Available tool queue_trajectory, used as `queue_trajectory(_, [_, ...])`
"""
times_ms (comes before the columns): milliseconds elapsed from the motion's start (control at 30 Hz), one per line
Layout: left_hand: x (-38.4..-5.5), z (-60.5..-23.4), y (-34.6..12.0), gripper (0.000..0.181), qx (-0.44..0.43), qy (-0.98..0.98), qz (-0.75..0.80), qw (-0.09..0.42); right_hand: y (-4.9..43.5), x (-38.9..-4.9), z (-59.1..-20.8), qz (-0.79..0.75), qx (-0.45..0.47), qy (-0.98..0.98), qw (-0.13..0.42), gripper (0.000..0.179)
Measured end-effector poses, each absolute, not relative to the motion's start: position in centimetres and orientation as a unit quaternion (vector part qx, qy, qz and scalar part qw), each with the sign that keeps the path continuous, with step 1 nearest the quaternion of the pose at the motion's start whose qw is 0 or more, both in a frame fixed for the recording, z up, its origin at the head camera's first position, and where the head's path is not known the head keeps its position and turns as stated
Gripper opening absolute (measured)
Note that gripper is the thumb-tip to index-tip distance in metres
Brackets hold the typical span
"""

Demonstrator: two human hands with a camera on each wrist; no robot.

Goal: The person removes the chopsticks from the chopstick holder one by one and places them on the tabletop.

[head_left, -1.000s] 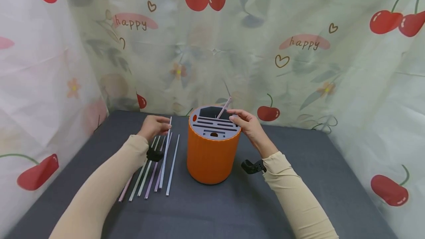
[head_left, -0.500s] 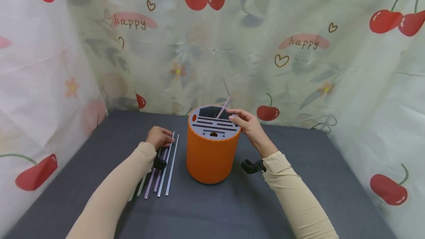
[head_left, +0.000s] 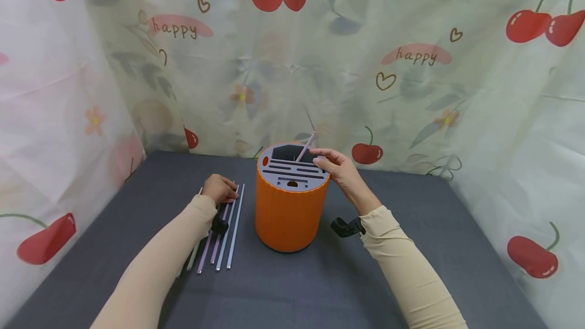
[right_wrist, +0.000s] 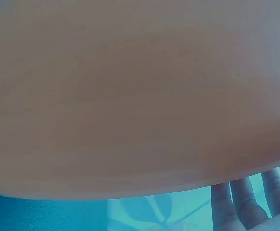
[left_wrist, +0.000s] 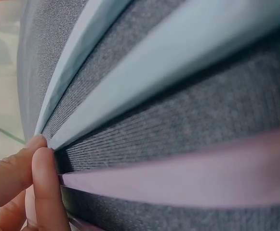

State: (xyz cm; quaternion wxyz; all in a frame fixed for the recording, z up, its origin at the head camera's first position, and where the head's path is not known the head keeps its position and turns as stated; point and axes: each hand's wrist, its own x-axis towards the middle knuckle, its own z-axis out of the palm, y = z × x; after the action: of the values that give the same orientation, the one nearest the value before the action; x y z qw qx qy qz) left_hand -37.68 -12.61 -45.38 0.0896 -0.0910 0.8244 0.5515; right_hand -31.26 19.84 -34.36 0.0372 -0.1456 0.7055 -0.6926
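On the dark table, my left hand [head_left: 221, 189] pinches the far end of a pale blue pencil [head_left: 227, 240] that lies in a row of pastel pencils. In the left wrist view its fingertips [left_wrist: 43, 159] meet at the tip of this pencil [left_wrist: 144, 67], and a pink-purple pencil [left_wrist: 178, 180] lies just below. An orange cylindrical holder [head_left: 289, 217] with a slotted grey top stands to the right. My right hand [head_left: 340, 169] grips its right rim, thumb over the top. The right wrist view has fingers [right_wrist: 248, 202] showing beyond the holder's wall.
A pink pencil [head_left: 306, 146] leans out of the holder's large back opening. Another light blue pencil [head_left: 235, 227] lies between the row and the holder. A cherry-print curtain [head_left: 292, 65] encloses the table [head_left: 283, 293] at the back and sides.
My left hand has lowered the pale blue pencil from a raised tilt down into the row, then stayed nearly still. The right hand keeps its hold on the holder's rim.
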Motion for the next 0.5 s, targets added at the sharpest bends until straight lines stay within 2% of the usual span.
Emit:
queue_trajectory(200, [-37.4, -45.5, -12.9, 0.036, -0.092, 0.815, 0.564, 0.091, 19.6, -31.2, -34.3, -0.695, -0.144, 0.703, 0.042, 0.032])
queue_trajectory(300, [-37.0, -44.3, -12.9, 0.038, -0.087, 0.788, 0.602, 0.097, 19.5, -31.1, -34.2, -0.697, -0.145, 0.700, 0.046, 0.034])
queue_trajectory(400, [-36.3, -40.7, -12.6, 0.040, -0.065, 0.733, 0.669, 0.099, 19.5, -31.1, -34.1, -0.703, -0.145, 0.695, 0.046, 0.035])
queue_trajectory(500, [-35.2, -34.8, -11.8, 0.042, -0.026, 0.665, 0.742, 0.078, 19.6, -31.0, -34.1, -0.706, -0.146, 0.691, 0.045, 0.034])
